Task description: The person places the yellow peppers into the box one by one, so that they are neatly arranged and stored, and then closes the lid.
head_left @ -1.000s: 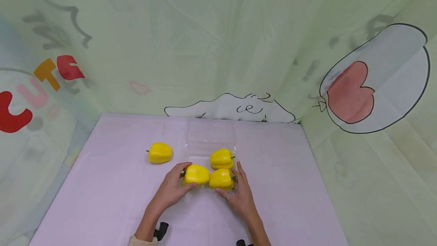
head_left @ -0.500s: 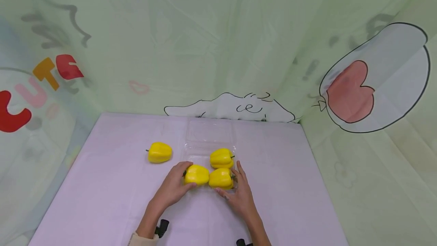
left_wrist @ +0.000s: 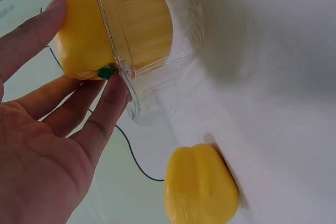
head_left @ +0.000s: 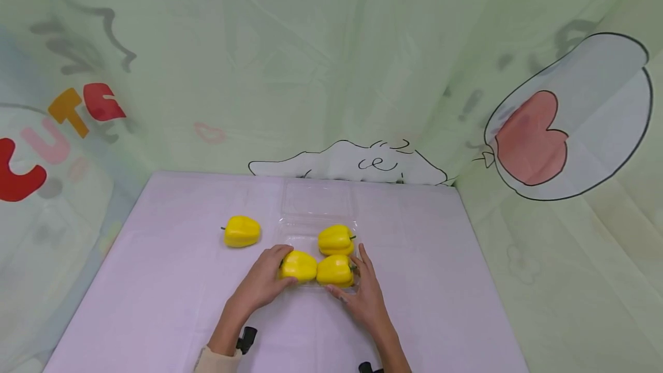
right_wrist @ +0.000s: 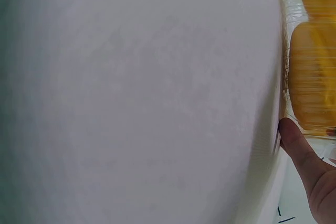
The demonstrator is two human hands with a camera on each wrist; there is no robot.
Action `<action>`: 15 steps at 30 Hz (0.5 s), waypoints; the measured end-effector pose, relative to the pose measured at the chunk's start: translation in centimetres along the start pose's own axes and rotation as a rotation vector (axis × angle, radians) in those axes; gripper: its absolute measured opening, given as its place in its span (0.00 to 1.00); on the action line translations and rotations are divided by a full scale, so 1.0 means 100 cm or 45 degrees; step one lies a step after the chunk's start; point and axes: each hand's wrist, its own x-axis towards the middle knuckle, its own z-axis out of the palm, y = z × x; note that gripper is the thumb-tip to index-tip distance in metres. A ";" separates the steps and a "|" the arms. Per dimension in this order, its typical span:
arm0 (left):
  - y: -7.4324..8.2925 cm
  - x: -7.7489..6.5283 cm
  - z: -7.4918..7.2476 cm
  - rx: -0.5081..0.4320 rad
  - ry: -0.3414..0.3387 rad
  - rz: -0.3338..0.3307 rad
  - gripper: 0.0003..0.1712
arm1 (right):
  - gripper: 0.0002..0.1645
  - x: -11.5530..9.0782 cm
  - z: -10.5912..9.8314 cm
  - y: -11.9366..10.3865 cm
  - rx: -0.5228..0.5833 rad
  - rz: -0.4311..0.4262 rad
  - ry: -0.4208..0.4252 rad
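Observation:
A clear plastic clamshell box [head_left: 318, 199] lies opened out on the table, its lid folded back. My left hand [head_left: 259, 282] holds a yellow bell pepper [head_left: 298, 266] at the box's near left, thumb on its near side and fingers around the stem end. In the left wrist view, this pepper [left_wrist: 79, 30] sits partly below the box rim. At the near right corner, my right hand [head_left: 366, 298] grips the box beside a second yellow bell pepper [head_left: 334, 271]. The right wrist view catches its thumb [right_wrist: 295, 137] against the box edge. Behind that lies a third pepper [head_left: 335, 239], inside the box.
Another yellow bell pepper [head_left: 242, 231] lies on the table left of the box, stem pointing left. A pale lilac cloth [head_left: 430, 281] covers the table. Printed green curtains [head_left: 311, 73] rise behind it and along both sides.
The left hand's pepper has settled slightly lower in the box's near left, and the fingers now cover more of its stem end. The right hand and the other peppers stay put.

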 end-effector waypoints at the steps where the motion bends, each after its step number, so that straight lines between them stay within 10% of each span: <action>1: 0.000 0.000 0.000 0.009 -0.004 0.000 0.38 | 0.60 0.000 0.000 0.000 0.000 0.000 -0.001; 15: 0.004 0.002 0.001 0.075 -0.021 0.004 0.36 | 0.60 -0.001 -0.001 -0.002 -0.003 -0.009 -0.003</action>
